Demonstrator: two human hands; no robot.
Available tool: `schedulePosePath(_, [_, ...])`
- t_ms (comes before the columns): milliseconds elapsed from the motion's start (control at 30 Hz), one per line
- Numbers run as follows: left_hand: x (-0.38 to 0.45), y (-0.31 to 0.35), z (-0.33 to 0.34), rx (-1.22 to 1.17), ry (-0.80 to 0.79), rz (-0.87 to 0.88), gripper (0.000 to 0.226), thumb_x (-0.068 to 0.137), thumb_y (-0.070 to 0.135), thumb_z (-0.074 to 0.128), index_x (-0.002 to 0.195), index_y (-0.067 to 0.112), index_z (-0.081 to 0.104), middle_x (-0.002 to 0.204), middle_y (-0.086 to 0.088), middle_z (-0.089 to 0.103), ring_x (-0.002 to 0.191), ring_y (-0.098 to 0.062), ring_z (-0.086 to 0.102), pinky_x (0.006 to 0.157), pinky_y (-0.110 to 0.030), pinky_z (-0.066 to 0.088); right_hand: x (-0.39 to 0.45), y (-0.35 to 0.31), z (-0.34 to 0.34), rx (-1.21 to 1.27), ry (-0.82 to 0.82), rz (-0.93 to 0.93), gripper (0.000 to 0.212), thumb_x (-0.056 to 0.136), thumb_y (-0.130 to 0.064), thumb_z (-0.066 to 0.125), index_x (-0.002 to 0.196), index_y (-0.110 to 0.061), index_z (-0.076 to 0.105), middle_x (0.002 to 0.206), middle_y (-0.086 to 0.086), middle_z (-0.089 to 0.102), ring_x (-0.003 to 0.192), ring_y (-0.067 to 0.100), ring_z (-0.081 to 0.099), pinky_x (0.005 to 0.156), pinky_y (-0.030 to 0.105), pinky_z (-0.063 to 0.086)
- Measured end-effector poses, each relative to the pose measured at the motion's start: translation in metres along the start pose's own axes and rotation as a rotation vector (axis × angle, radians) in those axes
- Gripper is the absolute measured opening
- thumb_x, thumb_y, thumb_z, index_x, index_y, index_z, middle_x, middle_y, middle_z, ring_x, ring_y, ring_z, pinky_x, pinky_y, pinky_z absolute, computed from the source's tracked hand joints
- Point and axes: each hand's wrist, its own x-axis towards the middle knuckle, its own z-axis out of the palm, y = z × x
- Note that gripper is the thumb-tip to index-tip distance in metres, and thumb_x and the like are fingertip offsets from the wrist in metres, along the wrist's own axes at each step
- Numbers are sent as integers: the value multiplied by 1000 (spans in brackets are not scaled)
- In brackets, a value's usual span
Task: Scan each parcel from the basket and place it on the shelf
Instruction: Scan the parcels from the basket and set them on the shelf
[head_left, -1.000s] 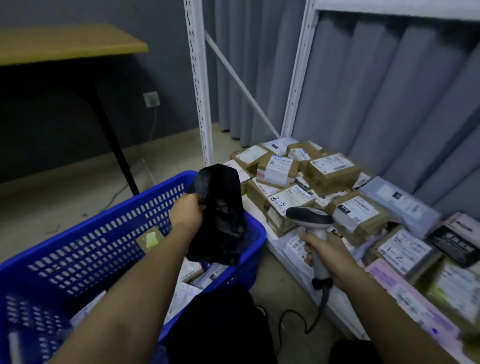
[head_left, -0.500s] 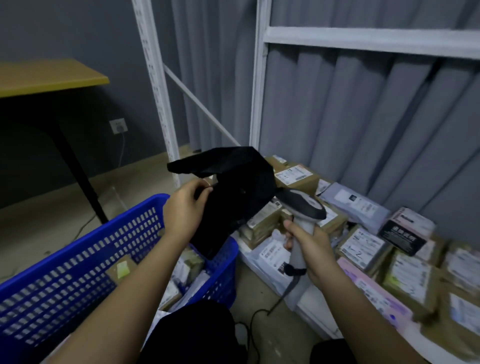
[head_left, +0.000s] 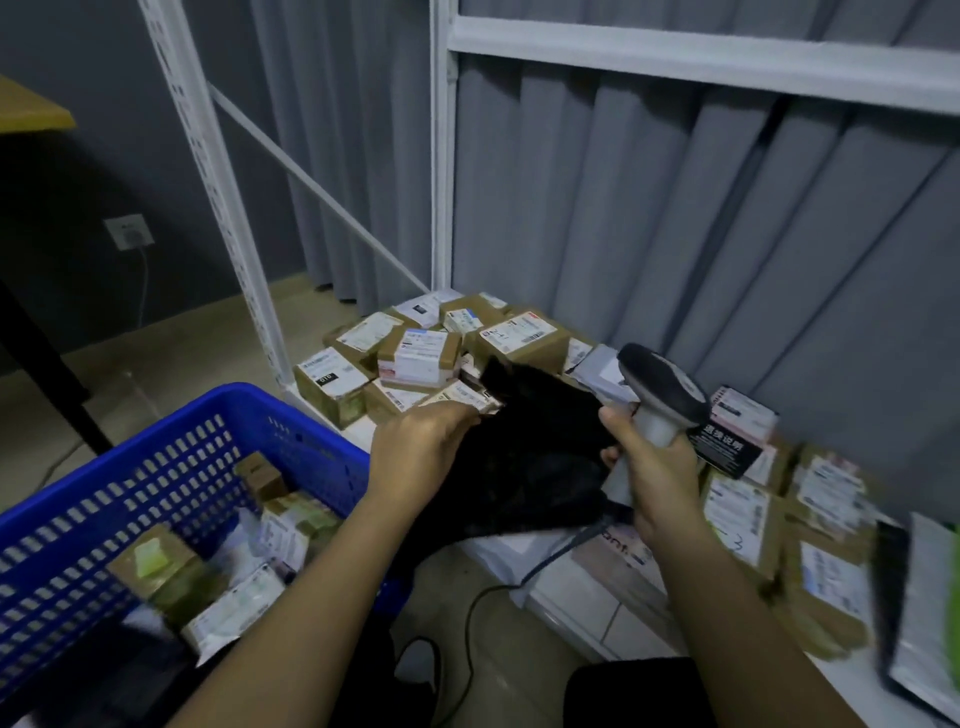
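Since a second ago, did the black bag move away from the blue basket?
Yes. The black bag, held in the left hand, went from above the blue basket rim rightward, over the shelf parcels.

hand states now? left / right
Left hand: holds the black bag by its edge.
Right hand: grips the scanner by the handle.
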Motion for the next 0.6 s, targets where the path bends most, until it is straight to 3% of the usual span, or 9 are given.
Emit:
schedulePosePath(133, [4, 0, -5, -328, 38, -420, 14, 88, 35, 65, 96, 28, 73, 92, 14, 72, 89, -9, 66, 79, -31, 54, 5, 4, -6, -61, -49, 6, 17, 81, -11, 76, 94, -13, 65, 83, 0, 67, 69, 12, 59, 62, 26, 50])
schedulePosePath(267, [16, 3, -26, -601, 149, -692, 8, 86, 24, 69, 93, 25, 72, 86, 21, 66, 86, 5, 60, 77, -12, 47, 5, 7, -6, -120, -83, -23, 28, 80, -18, 77, 104, -10, 67, 88, 2, 70, 67, 13, 60, 64, 29, 51])
schedulePosePath(367, [19, -5, -33, -744, 252, -874, 6, 85, 23, 70, 91, 23, 73, 93, 10, 70, 91, -4, 63, 84, -23, 51, 8, 6, -3, -101, -20, -35, 33, 78, -21, 79, 106, -10, 66, 88, 3, 70, 70, 15, 62, 66, 31, 50])
schedulePosePath(467, [21, -11, -36, -911, 349, -1057, 5, 87, 20, 68, 87, 24, 70, 98, 0, 70, 94, -17, 67, 75, -26, 54, 7, 4, 0, -115, 9, -52, 33, 77, -22, 80, 101, -7, 62, 82, 5, 66, 67, 15, 61, 67, 32, 50])
schedulePosePath(600, [25, -3, -44, -1261, 335, -1091, 23, 94, 9, 57, 116, 18, 61, 105, -7, 67, 86, -14, 68, 61, -20, 55, -10, -5, 4, -282, -153, -73, 18, 76, -25, 79, 80, -16, 64, 75, 1, 67, 71, 16, 65, 70, 33, 56])
